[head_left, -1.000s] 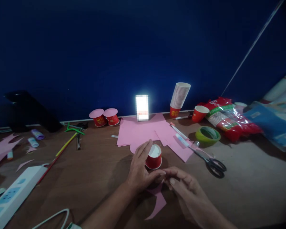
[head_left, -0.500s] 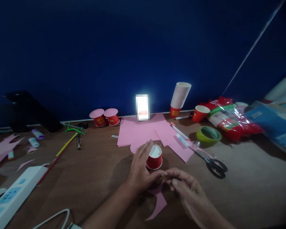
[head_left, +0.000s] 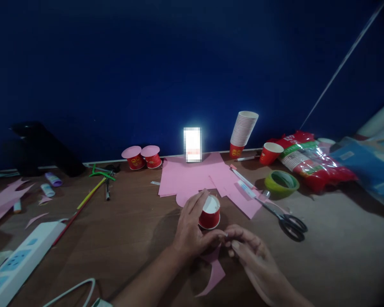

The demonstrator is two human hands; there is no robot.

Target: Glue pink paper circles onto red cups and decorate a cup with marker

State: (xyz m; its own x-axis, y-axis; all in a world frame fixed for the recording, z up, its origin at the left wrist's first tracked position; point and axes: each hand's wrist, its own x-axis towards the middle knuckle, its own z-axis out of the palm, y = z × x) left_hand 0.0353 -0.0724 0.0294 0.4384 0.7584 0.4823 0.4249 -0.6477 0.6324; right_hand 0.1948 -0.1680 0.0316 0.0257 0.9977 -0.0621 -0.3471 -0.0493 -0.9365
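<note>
My left hand (head_left: 192, 226) lies against the left side of a short red cup (head_left: 210, 216), which stands upside down with its white base up. Its thumb reaches right, in front of the cup. My right hand (head_left: 248, 247) is just right of that thumb, fingers bent and pressed together; whatever they hold is too small to name. Below the hands lies a curved pink paper scrap (head_left: 215, 275). Behind the cup are pink sheets (head_left: 188, 177) and a round-edged pink piece (head_left: 182, 198).
Scissors (head_left: 292, 226), green tape (head_left: 280, 182), a leaning cup stack (head_left: 244, 130), a red cup (head_left: 270, 153) and a red packet (head_left: 316, 164) are at right. Two paper-topped cups (head_left: 135, 158) stand at back left. A power strip (head_left: 17, 264) lies at left.
The whole view has shifted slightly, moving everything a little to the right. Both hands keep nearly the same pose beside the cup.
</note>
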